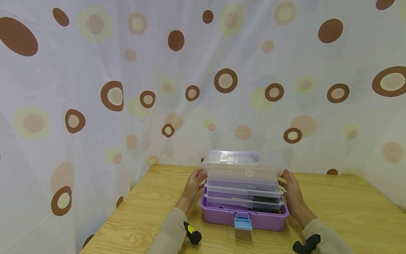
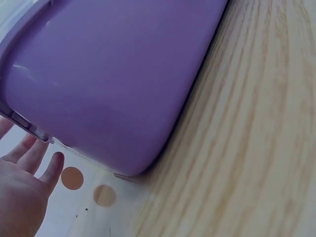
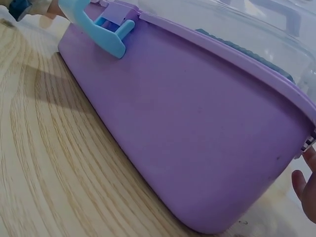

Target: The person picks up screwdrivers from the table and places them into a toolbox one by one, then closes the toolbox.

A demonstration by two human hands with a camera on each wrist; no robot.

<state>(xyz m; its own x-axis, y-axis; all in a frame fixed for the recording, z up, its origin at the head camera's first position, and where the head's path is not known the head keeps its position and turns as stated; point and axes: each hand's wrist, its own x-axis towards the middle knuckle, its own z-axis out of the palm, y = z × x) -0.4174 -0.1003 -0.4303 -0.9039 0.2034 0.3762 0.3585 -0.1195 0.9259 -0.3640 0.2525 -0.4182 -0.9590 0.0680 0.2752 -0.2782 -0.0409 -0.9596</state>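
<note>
A purple toolbox (image 1: 219,216) stands on the table with its clear lid (image 1: 233,165) raised at the back. Two translucent trays (image 1: 226,192) are spread in steps above the base, dark-handled tools (image 1: 266,210) lying at their right side. My left hand (image 1: 191,187) holds the lid's left edge; its lower fingers (image 2: 32,153) spread beside the box rim in the left wrist view. On the opposite side my right hand (image 1: 293,194) holds the lid's right edge, with most of that hand outside the right wrist view. The light blue latch (image 1: 243,222) hangs unfastened in front.
The wooden table (image 1: 139,211) extends to both sides of the box. Behind it hangs a white curtain (image 1: 190,63) printed with brown and beige circles. Each sleeve carries a black wrist camera, one by the left cuff (image 1: 193,235).
</note>
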